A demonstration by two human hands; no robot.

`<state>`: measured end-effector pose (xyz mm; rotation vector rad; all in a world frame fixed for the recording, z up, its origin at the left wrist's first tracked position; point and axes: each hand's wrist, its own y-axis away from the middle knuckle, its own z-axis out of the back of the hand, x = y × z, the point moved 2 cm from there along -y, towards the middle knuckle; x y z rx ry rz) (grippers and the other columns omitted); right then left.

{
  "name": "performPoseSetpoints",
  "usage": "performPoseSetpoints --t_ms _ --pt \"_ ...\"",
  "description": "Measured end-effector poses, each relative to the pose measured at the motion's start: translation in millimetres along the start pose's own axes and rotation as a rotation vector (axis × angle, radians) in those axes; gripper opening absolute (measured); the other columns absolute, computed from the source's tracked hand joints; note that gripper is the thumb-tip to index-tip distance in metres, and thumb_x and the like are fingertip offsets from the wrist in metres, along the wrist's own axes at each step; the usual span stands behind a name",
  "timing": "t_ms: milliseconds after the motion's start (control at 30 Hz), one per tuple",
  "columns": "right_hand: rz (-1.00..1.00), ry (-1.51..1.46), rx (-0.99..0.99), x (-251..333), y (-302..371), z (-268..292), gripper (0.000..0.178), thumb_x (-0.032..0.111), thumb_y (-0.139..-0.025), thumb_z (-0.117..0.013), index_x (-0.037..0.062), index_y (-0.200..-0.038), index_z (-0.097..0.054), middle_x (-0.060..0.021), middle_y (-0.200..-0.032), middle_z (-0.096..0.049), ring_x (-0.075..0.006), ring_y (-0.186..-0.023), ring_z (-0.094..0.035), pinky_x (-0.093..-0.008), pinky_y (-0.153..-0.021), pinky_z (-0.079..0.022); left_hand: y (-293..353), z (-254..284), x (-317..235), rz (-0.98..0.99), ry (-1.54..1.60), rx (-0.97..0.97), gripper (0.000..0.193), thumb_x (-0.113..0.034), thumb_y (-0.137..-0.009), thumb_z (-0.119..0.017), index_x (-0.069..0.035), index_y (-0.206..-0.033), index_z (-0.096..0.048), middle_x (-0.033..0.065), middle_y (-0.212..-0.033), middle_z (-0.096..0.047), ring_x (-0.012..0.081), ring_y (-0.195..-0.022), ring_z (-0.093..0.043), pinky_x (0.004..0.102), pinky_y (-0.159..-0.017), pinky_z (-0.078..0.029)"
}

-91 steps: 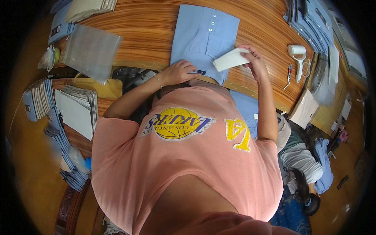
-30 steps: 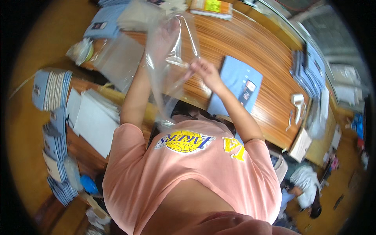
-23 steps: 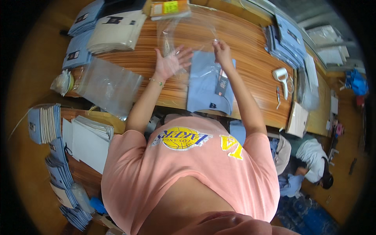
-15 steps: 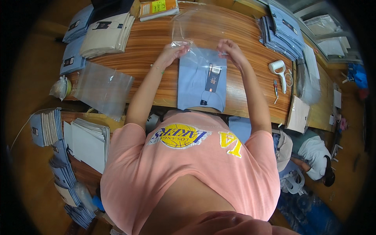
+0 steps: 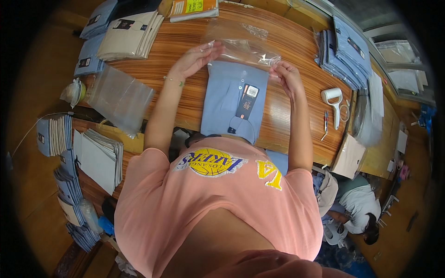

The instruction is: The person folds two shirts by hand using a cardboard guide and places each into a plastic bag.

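A folded light-blue shirt (image 5: 218, 92) lies on the wooden table in front of me, with a dark hang tag (image 5: 248, 101) on a cord on its front. Across the shirt's far edge is a clear plastic bag (image 5: 245, 45), its film creased and shiny. My left hand (image 5: 198, 58) pinches the bag's left side near the shirt's far left corner. At the far right corner, my right hand (image 5: 288, 77) grips the other side of the film. How far the film reaches over the shirt is hard to see.
Stacked bagged blue shirts (image 5: 347, 51) stand far right; beige shirts (image 5: 132, 34) sit far left. A lint roller (image 5: 333, 99) and a small cutter-like tool (image 5: 325, 124) lie to the right. More clear bags (image 5: 123, 99) lie left. A person (image 5: 359, 204) bends at lower right.
My hands have spread farther apart, the right one moving outward. The bag's film now lies lower and more creased beyond the shirt. The view has tilted slightly.
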<state>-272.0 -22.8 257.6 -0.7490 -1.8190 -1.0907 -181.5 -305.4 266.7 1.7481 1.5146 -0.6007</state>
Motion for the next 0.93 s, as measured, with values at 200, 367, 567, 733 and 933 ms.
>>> performPoseSetpoints --t_ms 200,367,567,733,933 --pt "-0.11 0.37 -0.046 -63.7 -65.6 34.0 0.012 0.017 -0.084 -0.065 0.0054 -0.082 -0.064 0.0025 -0.056 -0.05 -0.0051 -0.043 -0.042 -0.0195 -0.038 -0.032 -52.0 52.9 42.2 -0.042 -1.182 -0.327 0.02 -0.019 -0.08 -0.067 -0.001 -0.088 -0.066 0.0038 -0.08 -0.069 0.0139 -0.073 -0.063 0.0217 -0.06 -0.046" --pt "-0.197 0.434 0.129 -74.1 -83.6 49.1 0.013 0.02 -0.083 -0.067 0.0075 -0.081 -0.064 0.0059 -0.049 -0.041 -0.0038 -0.04 -0.034 -0.0202 -0.036 -0.023 -59.2 95.2 68.3 -0.119 -0.681 -0.089 0.033 -0.031 -0.076 -0.072 -0.003 -0.092 -0.067 0.0027 -0.079 -0.067 0.0116 -0.065 -0.057 0.0217 -0.056 -0.041" --pt "-0.298 0.457 0.183 -56.5 -81.0 42.6 0.018 0.023 -0.081 -0.069 0.0078 -0.089 -0.064 0.0074 -0.049 -0.038 -0.003 -0.04 -0.033 -0.0191 -0.036 -0.021 -44.6 79.0 41.0 0.343 -0.934 -0.056 0.027 -0.027 -0.081 -0.067 -0.007 -0.099 -0.067 -0.0047 -0.067 -0.053 0.0035 -0.057 -0.044 0.0168 -0.048 -0.034" --pt "-0.346 0.475 0.312 -51.1 -76.0 59.3 0.02 0.022 -0.079 -0.071 0.0077 -0.09 -0.064 0.0068 -0.051 -0.042 -0.0033 -0.039 -0.033 -0.0199 -0.036 -0.022 -52.4 69.7 48.6 0.305 -0.879 0.023 0.028 -0.022 -0.078 -0.07 -0.006 -0.101 -0.065 -0.0035 -0.071 -0.057 0.0041 -0.056 -0.045 0.017 -0.049 -0.035" --pt "-0.371 0.643 0.402 -60.3 -81.5 80.0 0.026 0.025 -0.073 -0.076 0.0089 -0.09 -0.065 0.0012 -0.063 -0.059 -0.005 -0.04 -0.038 -0.0204 -0.035 -0.025 -56.5 74.6 51.6 0.449 -0.963 0.135 0.054 -0.02 -0.076 -0.073 -0.012 -0.126 -0.054 0.0005 -0.095 -0.066 0.0049 -0.069 -0.052 0.0207 -0.054 -0.039"
